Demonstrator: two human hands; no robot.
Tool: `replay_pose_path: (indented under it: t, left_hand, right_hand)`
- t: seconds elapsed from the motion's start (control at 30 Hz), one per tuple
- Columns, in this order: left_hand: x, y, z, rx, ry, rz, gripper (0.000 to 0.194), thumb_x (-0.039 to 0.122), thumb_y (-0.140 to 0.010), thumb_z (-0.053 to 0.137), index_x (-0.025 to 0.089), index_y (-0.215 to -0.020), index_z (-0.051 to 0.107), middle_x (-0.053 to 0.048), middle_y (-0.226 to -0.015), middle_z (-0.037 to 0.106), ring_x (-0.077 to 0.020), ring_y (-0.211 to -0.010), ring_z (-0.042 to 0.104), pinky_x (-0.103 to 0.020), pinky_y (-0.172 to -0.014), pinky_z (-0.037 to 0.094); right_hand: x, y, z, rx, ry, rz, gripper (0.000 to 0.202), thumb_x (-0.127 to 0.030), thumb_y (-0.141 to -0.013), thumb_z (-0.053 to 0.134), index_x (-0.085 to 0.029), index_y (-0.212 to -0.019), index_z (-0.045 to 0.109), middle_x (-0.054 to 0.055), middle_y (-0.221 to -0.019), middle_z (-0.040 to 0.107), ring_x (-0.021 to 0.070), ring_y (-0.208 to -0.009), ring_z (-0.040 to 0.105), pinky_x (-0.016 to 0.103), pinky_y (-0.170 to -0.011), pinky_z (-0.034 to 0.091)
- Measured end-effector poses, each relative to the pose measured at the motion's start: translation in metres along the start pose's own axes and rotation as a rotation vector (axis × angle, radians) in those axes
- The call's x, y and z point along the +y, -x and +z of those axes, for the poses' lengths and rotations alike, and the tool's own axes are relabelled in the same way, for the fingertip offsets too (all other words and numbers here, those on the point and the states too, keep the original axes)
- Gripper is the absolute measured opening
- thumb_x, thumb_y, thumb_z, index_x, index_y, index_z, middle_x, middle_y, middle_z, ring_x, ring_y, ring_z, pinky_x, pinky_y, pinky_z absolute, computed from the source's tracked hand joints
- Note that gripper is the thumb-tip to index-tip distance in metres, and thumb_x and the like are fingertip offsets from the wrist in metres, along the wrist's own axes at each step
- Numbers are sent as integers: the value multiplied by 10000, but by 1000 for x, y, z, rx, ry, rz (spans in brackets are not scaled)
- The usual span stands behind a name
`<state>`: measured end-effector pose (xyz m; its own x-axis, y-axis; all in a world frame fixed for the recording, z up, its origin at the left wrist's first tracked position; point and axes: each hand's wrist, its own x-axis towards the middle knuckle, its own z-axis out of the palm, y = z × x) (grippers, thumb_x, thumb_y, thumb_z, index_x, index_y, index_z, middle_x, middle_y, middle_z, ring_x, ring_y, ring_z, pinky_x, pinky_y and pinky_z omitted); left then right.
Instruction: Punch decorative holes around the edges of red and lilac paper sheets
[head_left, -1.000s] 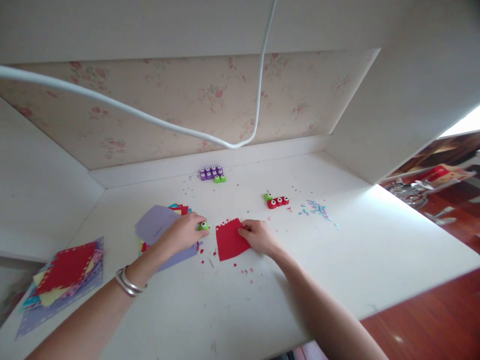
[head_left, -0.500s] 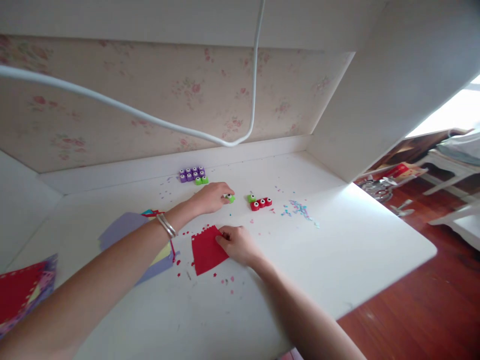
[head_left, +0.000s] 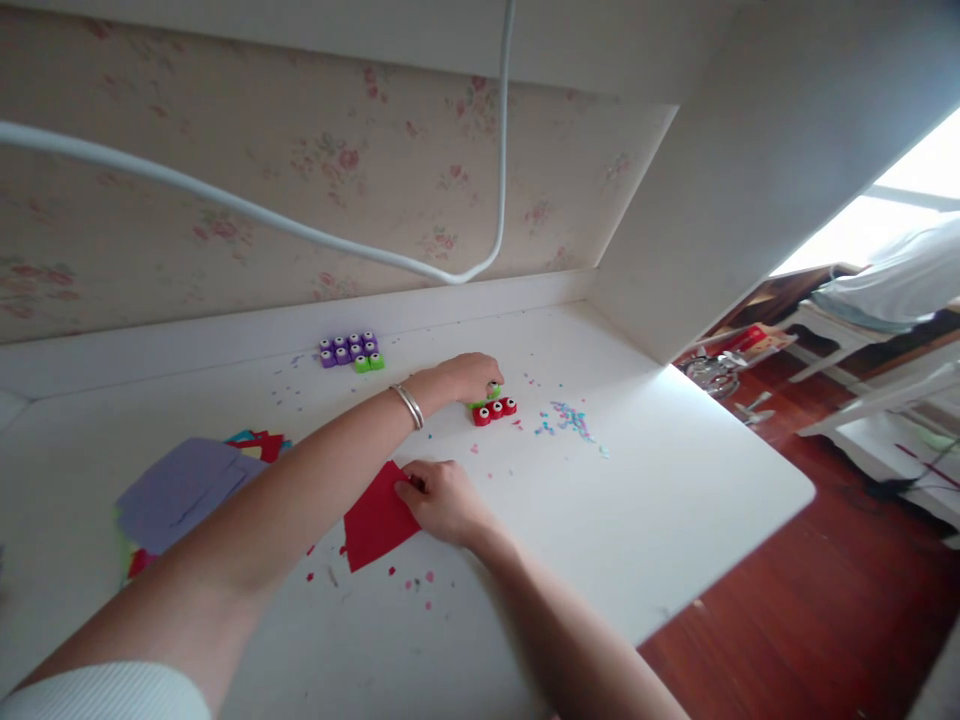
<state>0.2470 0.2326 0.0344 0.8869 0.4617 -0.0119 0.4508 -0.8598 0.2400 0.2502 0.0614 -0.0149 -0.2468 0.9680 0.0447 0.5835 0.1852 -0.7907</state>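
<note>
My left hand (head_left: 474, 377), with silver bangles at its wrist, is closed on a small green paper punch (head_left: 493, 391) behind a row of red punches (head_left: 496, 411). Part of another green punch is hidden by these fingers. Nearer to me, my right hand (head_left: 444, 500) pinches the right edge of a red sheet of paper (head_left: 377, 525) lying on the white desk. My left forearm crosses above that sheet's upper left and covers its corner.
Purple punches (head_left: 349, 350) and two green punches (head_left: 369, 363) stand near the back wall. Stacked coloured paper (head_left: 180, 490) lies at left. Bluish confetti (head_left: 574, 420) is scattered at right, small red and pink bits (head_left: 420, 583) in front. A white cable (head_left: 300, 235) hangs above.
My left hand has carried the green punch rightward to the red punches. My right hand still holds the red sheet. The view has turned somewhat to the right.
</note>
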Motion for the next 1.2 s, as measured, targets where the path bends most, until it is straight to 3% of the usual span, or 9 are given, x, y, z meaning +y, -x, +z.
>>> replay_pose_path:
  t: [0.2,0.37,0.47,0.63,0.8,1.07,1.2]
  left_hand:
    - [3,3,4,-58,-8,-21,177,172,-744,590,195,-861,722,-65,-888,734,-182,-817,644,-254,-765,458]
    - [-6,18,-4,63,-48,-106,291,180,-807,517,218,-1033,696,-49,-1059,704,-180,-962,631,-257,-857,447]
    - [-27,43,-12,181,-94,-210,344,178,-854,431,241,-1090,674,-21,-1141,668,-178,-1034,606,-281,-929,432]
    - [-79,111,-19,345,-190,-452,405,88,-806,379,175,-1063,679,-63,-1166,628,-207,-1020,602,-332,-968,432]
    - [-120,162,-7,331,-247,-570,455,101,-773,429,187,-1166,641,-56,-1213,624,-227,-1119,560,-329,-1006,405]
    - [-129,168,3,263,-233,-574,449,186,-853,435,234,-1283,552,-71,-1195,633,-242,-1074,574,-342,-928,438]
    - [-129,169,0,241,-210,-565,384,179,-856,442,248,-1188,621,-55,-1175,636,-225,-1077,568,-314,-937,426]
  right_hand:
    - [1,0,1,7,7,10,162,-199,-840,484,-178,-736,606,-4,-669,614,96,-579,459,226,-538,276]
    - [3,0,1,20,0,-9,173,-208,-846,485,-176,-711,588,-10,-650,591,91,-565,433,228,-535,268]
    - [4,0,1,14,11,3,185,-221,-848,491,-176,-693,582,-12,-628,568,92,-558,413,230,-531,263]
    - [3,0,1,0,11,23,176,-221,-848,491,-179,-713,595,-18,-608,537,92,-544,378,232,-516,245]
    - [1,0,0,6,-14,35,178,-237,-848,496,-179,-706,587,-26,-606,525,88,-547,382,229,-510,240]
    - [-3,1,-2,10,-77,61,201,-250,-849,488,-164,-709,603,-39,-579,475,87,-550,366,218,-511,257]
    - [-3,1,-1,39,-211,103,218,-283,-851,489,-153,-733,619,-36,-599,493,86,-556,379,210,-507,277]
